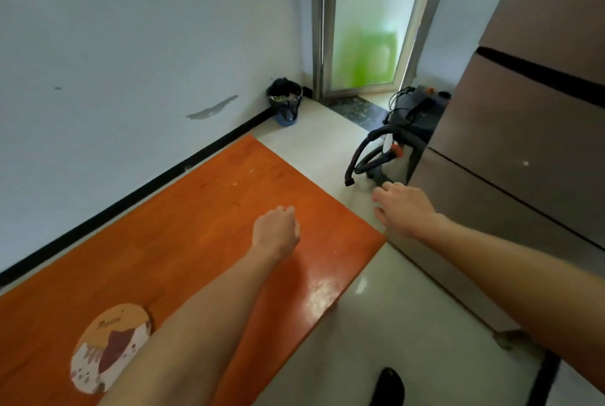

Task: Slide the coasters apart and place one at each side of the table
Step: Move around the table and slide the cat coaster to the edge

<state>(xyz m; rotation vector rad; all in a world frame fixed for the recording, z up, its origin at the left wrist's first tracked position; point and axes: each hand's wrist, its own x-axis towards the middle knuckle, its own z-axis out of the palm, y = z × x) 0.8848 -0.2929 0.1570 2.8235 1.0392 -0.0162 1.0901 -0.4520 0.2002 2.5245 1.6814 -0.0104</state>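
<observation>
A round coaster (108,346) with a cat picture lies on the orange table (183,225) near the bottom left; my left forearm covers its right edge. Only this one coaster shows. My left hand (276,232) hovers over the table's right part, fingers curled in a loose fist with nothing visible in it. My right hand (404,206) reaches out past the table's right edge, above the floor, fingers spread and holding nothing.
A white wall with a black skirting runs along the table's far side. A brown fridge (523,143) stands at the right. A vacuum cleaner with hose (389,143) and a small bin (284,104) sit on the floor near the glass door.
</observation>
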